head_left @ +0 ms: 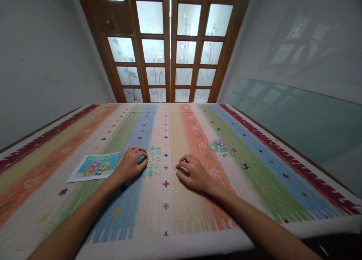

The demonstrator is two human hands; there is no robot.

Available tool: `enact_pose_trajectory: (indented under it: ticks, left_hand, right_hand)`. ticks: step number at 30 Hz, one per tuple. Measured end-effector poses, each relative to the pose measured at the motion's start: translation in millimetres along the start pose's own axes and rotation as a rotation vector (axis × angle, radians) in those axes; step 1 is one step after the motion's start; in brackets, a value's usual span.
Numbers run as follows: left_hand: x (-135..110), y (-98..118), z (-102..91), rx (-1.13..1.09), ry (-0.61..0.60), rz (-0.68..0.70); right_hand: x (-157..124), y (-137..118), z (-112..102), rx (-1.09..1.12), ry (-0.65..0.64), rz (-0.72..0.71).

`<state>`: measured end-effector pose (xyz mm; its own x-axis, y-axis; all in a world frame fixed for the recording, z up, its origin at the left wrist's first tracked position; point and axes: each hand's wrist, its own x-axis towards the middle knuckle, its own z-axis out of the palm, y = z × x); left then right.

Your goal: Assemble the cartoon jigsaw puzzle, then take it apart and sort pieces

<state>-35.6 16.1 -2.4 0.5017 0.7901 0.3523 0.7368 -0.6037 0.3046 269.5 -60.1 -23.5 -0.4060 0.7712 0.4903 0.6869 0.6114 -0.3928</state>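
My left hand rests on the striped cloth with its fingers curled over several teal jigsaw pieces spread out flat just to its right. My right hand lies a little further right, fingers bent, its fingertips pinching a small piece against the cloth. A heap of loose mixed-colour jigsaw pieces lies beyond my right hand. A cartoon picture card lies flat to the left of my left hand.
A cloth with coloured stripes covers the whole table. A wooden door with frosted glass panes stands behind the far edge. A glass panel leans along the right wall.
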Motion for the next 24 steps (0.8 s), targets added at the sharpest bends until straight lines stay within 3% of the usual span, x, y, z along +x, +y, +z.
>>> enact_pose_trajectory:
  ticks: [10,15,24]
  left_hand:
    - [2,13,-8.3,-0.193,0.028,-0.018]
    - [0,37,-9.0,-0.367,0.006,-0.043]
    - [-11,88,13.5,-0.613,-0.048,-0.034]
  right_hand:
    - [1,-2,0,0.003,0.055,-0.017]
    - [3,-6,0,0.059,0.116,-0.091]
    - [4,-16,-2,0.116,0.171,-0.286]
